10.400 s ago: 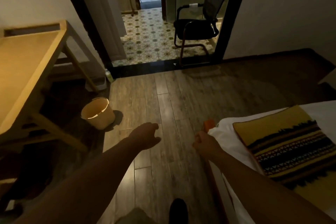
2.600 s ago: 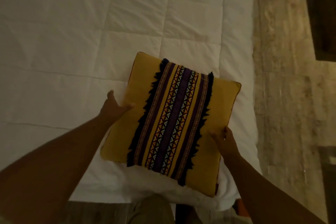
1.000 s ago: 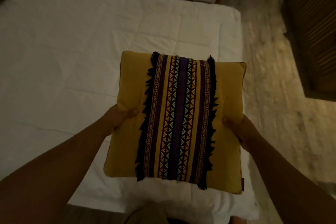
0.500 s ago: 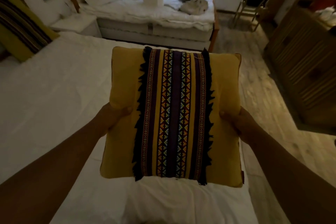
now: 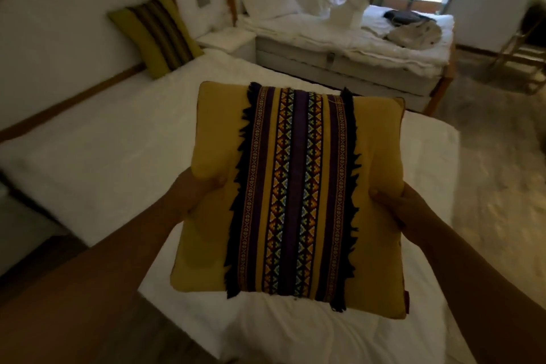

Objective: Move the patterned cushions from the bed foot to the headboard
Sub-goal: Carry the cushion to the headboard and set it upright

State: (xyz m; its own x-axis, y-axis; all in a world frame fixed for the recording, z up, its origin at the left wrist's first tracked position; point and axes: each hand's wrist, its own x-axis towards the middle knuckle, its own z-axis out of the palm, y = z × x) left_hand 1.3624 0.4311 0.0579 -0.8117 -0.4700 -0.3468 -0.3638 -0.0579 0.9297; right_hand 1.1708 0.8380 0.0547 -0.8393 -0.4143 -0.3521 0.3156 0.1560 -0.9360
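Yellow patterned cushion [image 5: 295,195] held up flat over the white bed [image 5: 124,139], clear of the sheet. Left hand [image 5: 195,192] and right hand [image 5: 399,210] clamp its side edges, thumbs on top; the other fingers seem curled underneath, out of sight. Second striped cushion [image 5: 156,32] leans upright against the headboard [image 5: 59,18], well apart from the held one.

Your arms reach forward, both bare — left hand [image 5: 195,189] and right hand [image 5: 404,207] clamp opposite sides of the cushion [image 5: 292,192], thumbs on top.
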